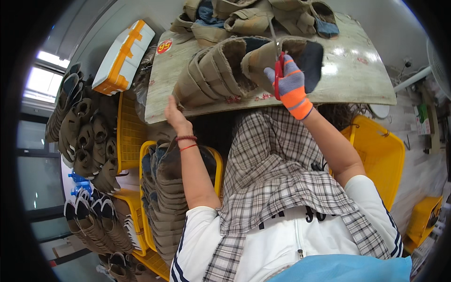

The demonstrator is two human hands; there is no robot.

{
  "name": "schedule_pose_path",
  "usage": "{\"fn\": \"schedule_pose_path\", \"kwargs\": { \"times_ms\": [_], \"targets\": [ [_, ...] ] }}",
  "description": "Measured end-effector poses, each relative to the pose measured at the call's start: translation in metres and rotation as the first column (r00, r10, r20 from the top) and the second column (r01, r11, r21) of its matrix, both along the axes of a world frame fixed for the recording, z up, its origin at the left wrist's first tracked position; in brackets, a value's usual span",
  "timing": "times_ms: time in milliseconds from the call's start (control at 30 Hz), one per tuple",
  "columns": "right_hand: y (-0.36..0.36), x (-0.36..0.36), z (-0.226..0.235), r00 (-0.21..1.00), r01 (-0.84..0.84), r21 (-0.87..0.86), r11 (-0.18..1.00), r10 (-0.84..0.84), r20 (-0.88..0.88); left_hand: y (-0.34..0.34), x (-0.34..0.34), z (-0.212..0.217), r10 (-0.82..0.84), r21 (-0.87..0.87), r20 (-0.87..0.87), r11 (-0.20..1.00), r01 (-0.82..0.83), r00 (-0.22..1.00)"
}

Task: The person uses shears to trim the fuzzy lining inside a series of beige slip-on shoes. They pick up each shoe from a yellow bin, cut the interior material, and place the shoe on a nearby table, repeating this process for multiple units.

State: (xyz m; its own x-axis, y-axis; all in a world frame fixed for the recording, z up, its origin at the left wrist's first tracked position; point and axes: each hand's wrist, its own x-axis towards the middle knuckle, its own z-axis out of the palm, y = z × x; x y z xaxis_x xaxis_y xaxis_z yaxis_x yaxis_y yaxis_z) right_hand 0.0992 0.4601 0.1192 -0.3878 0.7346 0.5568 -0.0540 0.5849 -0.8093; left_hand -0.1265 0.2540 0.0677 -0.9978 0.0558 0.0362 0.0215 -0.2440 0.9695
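Observation:
A row of nested tan, fleece-lined shoe uppers point(206, 75) lies on the table, close to its near edge. My bare left hand point(177, 116) is closed around the left end of this row, with some of its fingers hidden. In a grey and orange glove, my right hand point(292, 87) grips the red handles of a pair of scissors point(278, 75). The scissor blades point away from me, over the rightmost shoe upper point(260, 61), which has a dark lining at its right. Whether the blades touch it, I cannot tell.
More shoe uppers point(249, 21) are heaped on the table's point(361, 80) far side. A white foam box with orange tape point(123, 58) stands at the left. Yellow crates hold stacked uppers point(164, 202) beside my left arm. Another yellow crate point(380, 155) stands at the right, near a fan point(434, 61).

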Motion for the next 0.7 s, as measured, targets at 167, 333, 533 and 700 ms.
{"fn": "schedule_pose_path", "kwargs": {
  "times_ms": [167, 333, 533, 700],
  "targets": [
    [0.027, -0.038, -0.019, 0.953, -0.302, -0.136, 0.944, 0.293, -0.081, -0.001, -0.025, -0.008, -0.429, 0.276, 0.026, 0.871, 0.406, 0.903],
    [0.059, -0.057, -0.025, 0.823, -0.547, -0.349, 0.761, 0.565, -0.056, 0.004, -0.044, -0.003, -0.578, 0.293, 0.094, 0.794, 0.533, 0.81],
    [0.052, -0.1, -0.055, 0.558, -0.828, -0.363, 0.427, 0.563, -0.61, 0.028, -0.053, 0.008, -0.734, 0.402, 0.096, 0.646, 0.648, 0.672],
    [0.048, -0.133, -0.114, 0.549, -0.81, -0.389, 0.438, 0.337, -0.765, 0.035, -0.059, -0.011, -0.655, 0.367, 0.116, 0.727, 0.58, 0.747]
  ]
}}
